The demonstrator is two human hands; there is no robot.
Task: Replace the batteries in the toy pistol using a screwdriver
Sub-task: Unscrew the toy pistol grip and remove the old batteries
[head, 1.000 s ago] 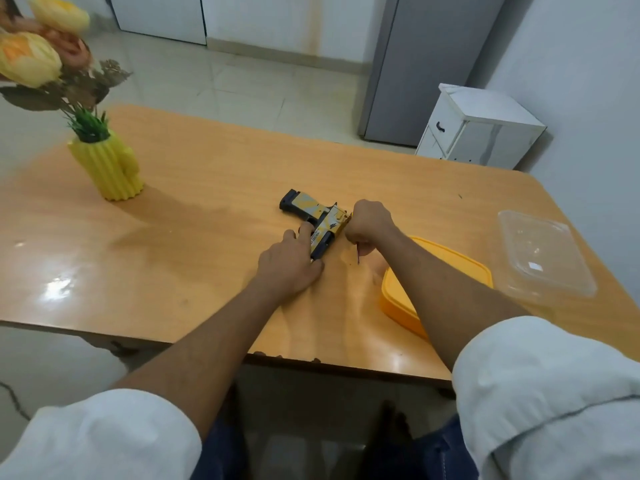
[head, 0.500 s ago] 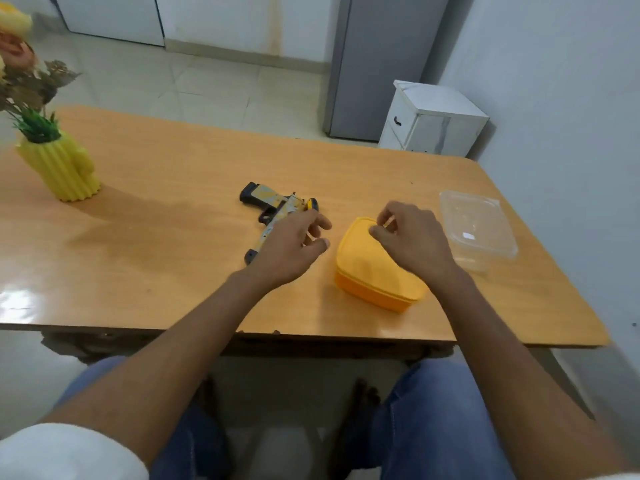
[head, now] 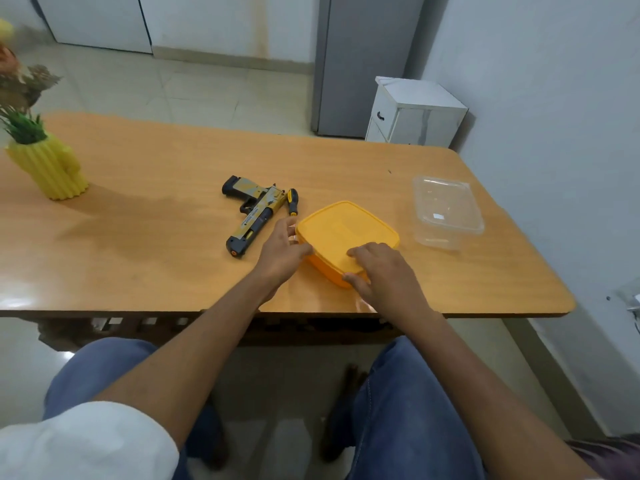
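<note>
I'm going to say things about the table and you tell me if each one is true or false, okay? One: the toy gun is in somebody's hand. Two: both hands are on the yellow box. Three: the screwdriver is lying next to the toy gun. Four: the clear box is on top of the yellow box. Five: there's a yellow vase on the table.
1. False. The toy gun lies on the table; no hand touches it.
2. True. The left hand and right hand both touch the yellow box.
3. True. The screwdriver lies beside it.
4. False. The clear box sits on the table, apart from it.
5. True. The yellow vase stands at the left.
</note>
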